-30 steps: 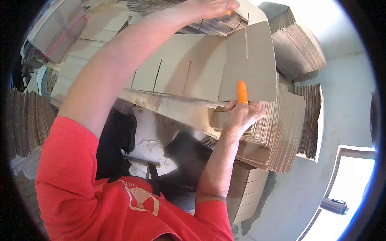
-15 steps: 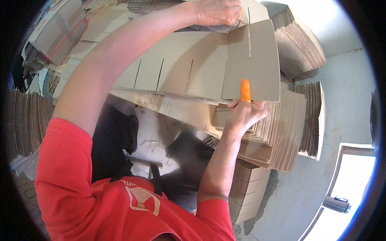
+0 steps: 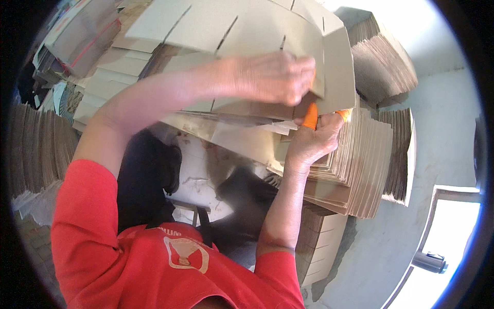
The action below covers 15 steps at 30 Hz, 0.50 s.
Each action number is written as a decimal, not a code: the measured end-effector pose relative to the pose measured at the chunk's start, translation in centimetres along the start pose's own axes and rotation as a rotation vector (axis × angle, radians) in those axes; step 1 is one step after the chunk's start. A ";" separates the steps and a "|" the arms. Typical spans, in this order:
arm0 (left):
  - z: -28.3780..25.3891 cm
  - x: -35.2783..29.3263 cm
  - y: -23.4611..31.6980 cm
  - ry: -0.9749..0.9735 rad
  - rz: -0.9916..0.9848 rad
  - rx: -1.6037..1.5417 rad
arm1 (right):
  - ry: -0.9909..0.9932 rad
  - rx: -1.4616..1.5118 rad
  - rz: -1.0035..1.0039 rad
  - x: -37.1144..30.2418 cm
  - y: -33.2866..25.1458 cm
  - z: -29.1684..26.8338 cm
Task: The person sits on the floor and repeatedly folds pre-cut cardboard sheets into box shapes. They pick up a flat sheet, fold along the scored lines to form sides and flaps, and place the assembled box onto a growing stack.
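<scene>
cardboard stacks [image 3: 370,170] crowd right, slotted sheet [image 3: 247,31] overhead, open floor [image 3: 200,170] beneath

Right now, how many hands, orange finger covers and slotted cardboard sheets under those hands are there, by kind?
Hands: 2, left hand and right hand.
Orange finger covers: 2, one on an upright finger, another beside it.
Slotted cardboard sheet being handled: 1.
Total: 5. The stacked cardboard around is too dense to count.
</scene>
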<state>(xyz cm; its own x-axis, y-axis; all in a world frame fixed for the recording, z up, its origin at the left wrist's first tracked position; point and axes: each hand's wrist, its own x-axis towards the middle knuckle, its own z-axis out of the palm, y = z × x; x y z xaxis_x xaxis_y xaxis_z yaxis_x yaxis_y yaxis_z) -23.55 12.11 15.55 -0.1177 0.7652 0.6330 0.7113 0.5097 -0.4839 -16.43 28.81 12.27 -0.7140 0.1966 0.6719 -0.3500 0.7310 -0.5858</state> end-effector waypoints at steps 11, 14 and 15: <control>-7.8 -1.6 -2.8 -0.353 -0.641 -0.346 | -0.427 -0.393 -0.323 6.2 -7.7 1.9; -8.9 -3.0 -4.2 -0.290 -0.756 -0.372 | -0.620 -0.395 -0.399 9.0 -5.2 6.3; -9.0 -3.8 -4.3 -0.267 -0.755 -0.376 | -0.790 -0.399 -0.227 10.0 -5.2 7.4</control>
<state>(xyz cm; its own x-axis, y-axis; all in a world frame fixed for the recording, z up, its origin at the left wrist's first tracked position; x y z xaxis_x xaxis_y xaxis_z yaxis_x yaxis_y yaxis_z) -19.99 3.48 20.67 -0.7724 0.3673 0.5181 0.5538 0.7888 0.2665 -26.22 22.18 18.71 -0.9125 -0.3766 0.1598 -0.4020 0.8981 -0.1786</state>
